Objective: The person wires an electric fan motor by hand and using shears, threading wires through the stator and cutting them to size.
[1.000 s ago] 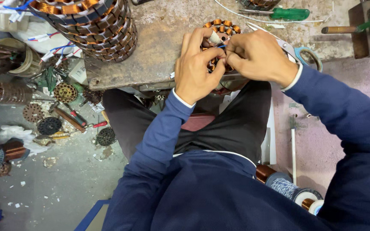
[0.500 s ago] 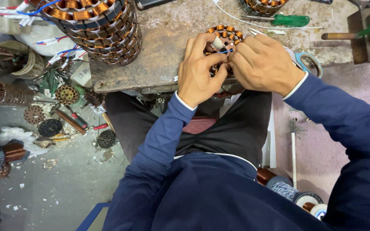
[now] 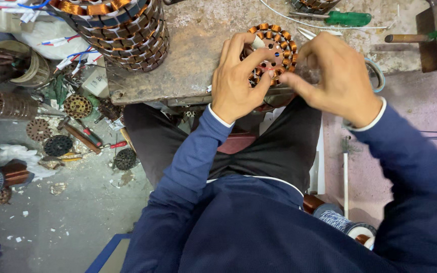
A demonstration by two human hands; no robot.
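Both hands were on the wound stator (image 3: 275, 48), a round metal core ringed with copper coils, and it lay at the near edge of the workbench (image 3: 198, 55), right above the person's lap. The left hand (image 3: 236, 81) was grasping it from the left side, thumb pressed across the lower part of the ring and the fingers curled over the top edge. The right hand (image 3: 340, 76) came in from the right with its forefinger and thumb pinched together at the stator's lower edge, touching the left thumb; whether it held a wire there I could not tell, the spot was too blurred.

Out from the grip: a green-handled screwdriver (image 3: 345, 18) lay on the bench just beyond the right hand, with a thin white wire (image 3: 299, 23) running past it. A roll of tape (image 3: 375, 76) peeked out from under the right wrist. At the far left of the bench stood a tall stack of wound stators (image 3: 122, 23), well apart from the hands. A wooden-handled tool (image 3: 405, 38) rested at the right end.

Down on the floor to the left, bare rotor discs (image 3: 59, 145) and red-handled tools (image 3: 84, 136) were scattered about. A spool of wire (image 3: 340, 222) sat beside the person's right hip.
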